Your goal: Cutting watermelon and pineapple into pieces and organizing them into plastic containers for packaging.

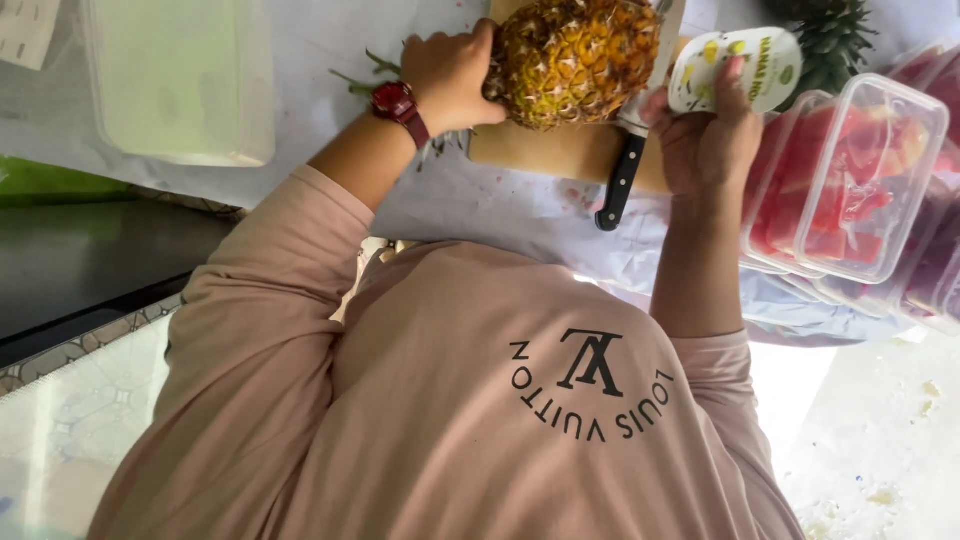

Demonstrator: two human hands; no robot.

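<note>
Clear lidded tubs (850,175) of red fruit chunks stack at the right of the bench (500,215). Right hand (705,140) fingers grip an oval label (735,68); left hand (450,75) clasps the pineapple (575,55) on the cutting board (560,150), a black-handled knife (622,180) beside. Farther left, a cloudy lidded tub (180,80).

Pineapple (572,58): rough, scaly rind. Board (560,152): matt, pale wood. Knife (621,180): smooth, black handle, slightly glossy. Tubs (850,175): clear, glossy plastic. Label (735,68): glossy printed paper. Table cover (500,210): smooth, faintly shiny sheet. Sleeves (270,290): matt, soft cloth.
</note>
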